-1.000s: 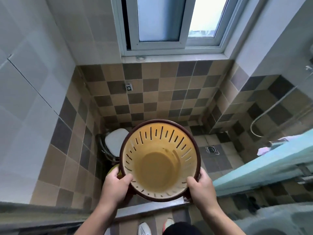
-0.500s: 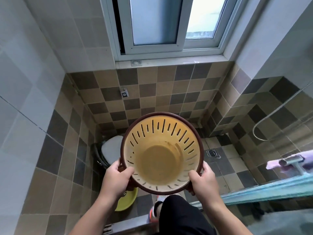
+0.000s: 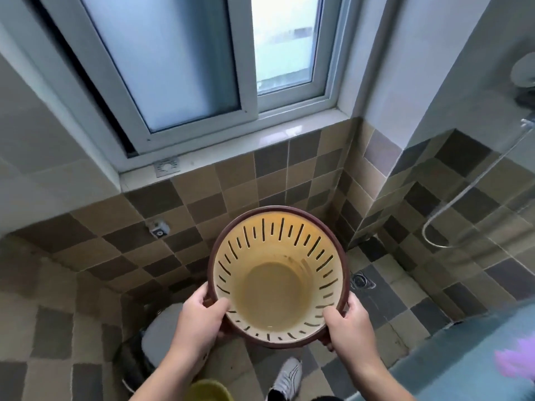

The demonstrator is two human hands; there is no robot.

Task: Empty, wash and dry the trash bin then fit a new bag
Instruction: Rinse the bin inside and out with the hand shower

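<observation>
The trash bin [image 3: 275, 287] is a round yellow plastic basket with slotted walls and a dark brown rim. I hold it in the air in front of me, its open mouth facing me, and no bag or trash shows inside. My left hand [image 3: 199, 322] grips the rim at the lower left, thumb inside the bin. My right hand [image 3: 348, 325] grips the rim at the lower right, thumb over the edge.
A white toilet [image 3: 162, 337] stands below left by the checkered wall. A yellow basin [image 3: 208, 390] lies at the bottom edge. A floor drain [image 3: 360, 280] is right of the bin. A shower hose [image 3: 451, 218] hangs at right, a teal ledge [image 3: 463, 360] lower right.
I have stepped over the threshold into the tiled shower room, carrying the bin forward. The window and far wall are nearer, and my shoe is now on the floor tiles.
</observation>
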